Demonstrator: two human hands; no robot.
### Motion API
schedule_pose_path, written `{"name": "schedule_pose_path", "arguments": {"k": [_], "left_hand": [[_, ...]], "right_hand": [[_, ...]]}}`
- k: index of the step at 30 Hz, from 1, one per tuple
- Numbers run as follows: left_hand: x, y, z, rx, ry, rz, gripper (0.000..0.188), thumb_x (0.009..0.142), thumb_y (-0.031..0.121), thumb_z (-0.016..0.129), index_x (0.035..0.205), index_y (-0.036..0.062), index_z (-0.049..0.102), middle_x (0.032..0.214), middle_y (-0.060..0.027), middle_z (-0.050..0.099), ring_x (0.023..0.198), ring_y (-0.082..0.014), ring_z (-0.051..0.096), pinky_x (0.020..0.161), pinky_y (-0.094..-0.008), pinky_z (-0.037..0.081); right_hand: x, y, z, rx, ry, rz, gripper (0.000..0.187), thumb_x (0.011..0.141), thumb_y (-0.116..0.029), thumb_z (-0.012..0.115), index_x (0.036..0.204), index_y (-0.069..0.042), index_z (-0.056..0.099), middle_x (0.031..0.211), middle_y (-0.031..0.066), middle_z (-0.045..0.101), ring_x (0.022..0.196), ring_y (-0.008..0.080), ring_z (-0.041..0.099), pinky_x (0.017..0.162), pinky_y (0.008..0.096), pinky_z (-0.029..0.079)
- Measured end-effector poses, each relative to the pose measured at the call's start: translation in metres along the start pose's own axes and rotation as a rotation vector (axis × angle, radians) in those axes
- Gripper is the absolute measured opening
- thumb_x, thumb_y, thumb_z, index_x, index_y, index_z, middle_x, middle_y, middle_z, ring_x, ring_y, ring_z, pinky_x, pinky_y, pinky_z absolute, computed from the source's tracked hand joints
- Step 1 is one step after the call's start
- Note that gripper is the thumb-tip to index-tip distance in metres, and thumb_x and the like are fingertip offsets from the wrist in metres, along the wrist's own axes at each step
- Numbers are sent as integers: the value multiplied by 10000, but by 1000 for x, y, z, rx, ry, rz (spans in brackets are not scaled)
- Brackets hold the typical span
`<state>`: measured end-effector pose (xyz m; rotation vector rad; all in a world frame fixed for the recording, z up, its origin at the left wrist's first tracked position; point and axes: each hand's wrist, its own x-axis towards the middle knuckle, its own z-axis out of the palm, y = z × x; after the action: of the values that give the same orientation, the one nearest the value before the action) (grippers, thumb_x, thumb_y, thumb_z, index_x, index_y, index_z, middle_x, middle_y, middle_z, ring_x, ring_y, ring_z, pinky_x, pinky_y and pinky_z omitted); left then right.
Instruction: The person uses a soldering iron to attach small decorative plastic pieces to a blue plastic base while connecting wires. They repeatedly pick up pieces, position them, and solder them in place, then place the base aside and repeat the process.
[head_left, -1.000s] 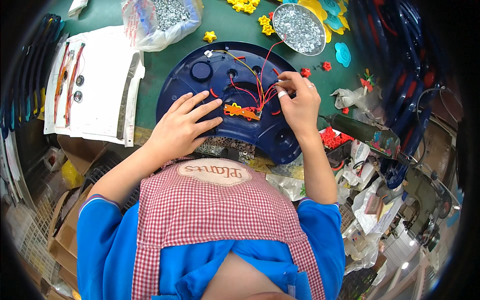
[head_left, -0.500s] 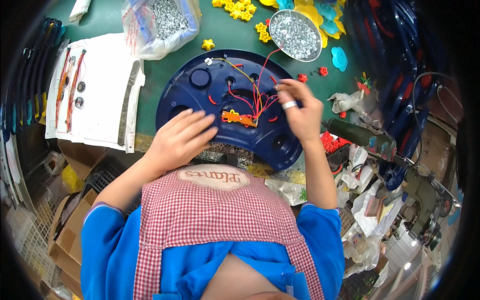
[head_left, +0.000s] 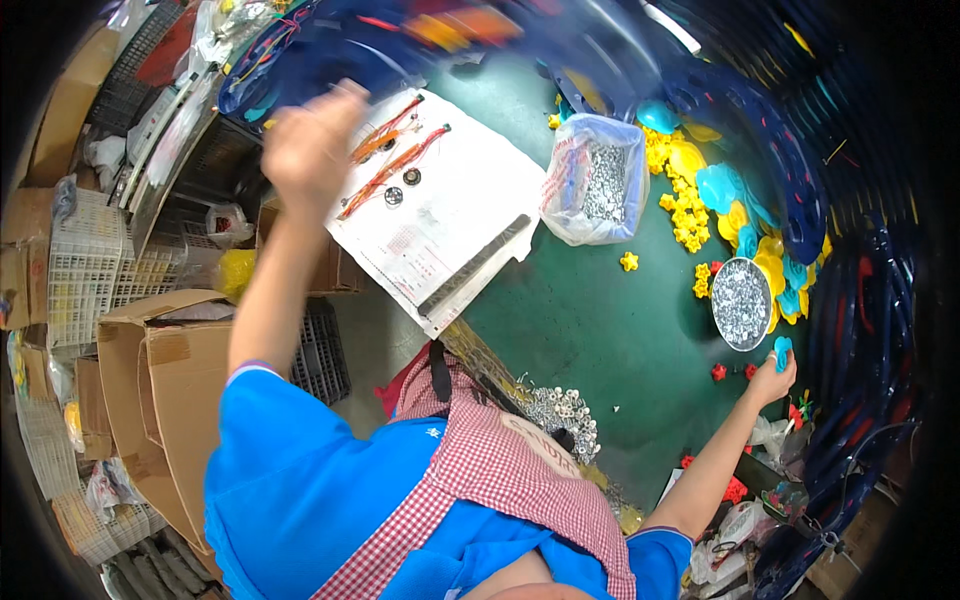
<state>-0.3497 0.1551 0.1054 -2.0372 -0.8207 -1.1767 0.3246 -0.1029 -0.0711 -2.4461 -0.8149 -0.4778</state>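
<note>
My left hand [head_left: 312, 150] is raised at the far left, smeared by motion, beside a dark-blue plastic shell [head_left: 345, 60]. Whether its fingers grip that shell I cannot tell. Stretched out to the right, my right hand [head_left: 770, 383] is closed on a turquoise plastic flower-shaped piece [head_left: 783, 351]. Just above that hand stands a round bowl of small metal parts [head_left: 742, 305]. Turquoise and yellow plastic pieces [head_left: 770, 262] lie behind the bowl, and a red star-shaped piece [head_left: 719, 372] is left of my right hand.
A white sheet [head_left: 450, 210] carries wired strips [head_left: 395, 170] and round black parts. A plastic bag of metal parts [head_left: 605, 185] stands behind the green table's [head_left: 590, 330] middle. Stacked dark-blue shells [head_left: 860, 330] crowd the right. Cardboard boxes [head_left: 190, 380] and crates are at left.
The wired blue shell is gone from in front of me. My left hand has swung far left and up; my right hand has reached right and taken the turquoise piece. The view has turned left.
</note>
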Motion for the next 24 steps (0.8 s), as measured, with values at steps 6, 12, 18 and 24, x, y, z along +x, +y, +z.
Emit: {"name": "schedule_pose_path", "arguments": {"k": [6, 12, 18, 24], "left_hand": [[0, -196, -19, 593, -333, -422, 279, 867, 396, 657, 1023, 192, 766, 783, -131, 706, 748, -321, 676, 702, -400, 514], [1, -159, -2, 587, -744, -391, 540, 827, 528, 675, 1221, 160, 678, 944, -94, 731, 886, -304, 688, 871, -419, 489], [-13, -186, -6, 596, -693, -351, 539, 773, 323, 776, 1258, 156, 610, 1071, -101, 707, 961, -288, 675, 885, -401, 478], [-10, -185, -10, 479, -599, -430, 348, 909, 399, 613, 1149, 158, 684, 892, -178, 708, 832, -370, 679, 748, -459, 526]], "right_hand": [[9, 6, 21, -258, -125, 226, 465, 904, -336, 558, 1347, -194, 577, 1446, 69, 496, 1269, 337, 493, 1010, 488, 403], [19, 36, 11, -156, -106, 85, 313, 909, -261, 587, 1172, -128, 690, 1220, 123, 631, 1070, 332, 606, 913, 439, 466], [15, 12, 12, -131, -71, 77, 267, 894, -295, 633, 1034, -99, 746, 1079, 93, 669, 991, 316, 632, 853, 416, 485], [4, 6, 8, -3, 52, 191, 274, 897, -300, 640, 1028, -84, 747, 1073, 93, 671, 958, 315, 642, 822, 411, 490]]}}
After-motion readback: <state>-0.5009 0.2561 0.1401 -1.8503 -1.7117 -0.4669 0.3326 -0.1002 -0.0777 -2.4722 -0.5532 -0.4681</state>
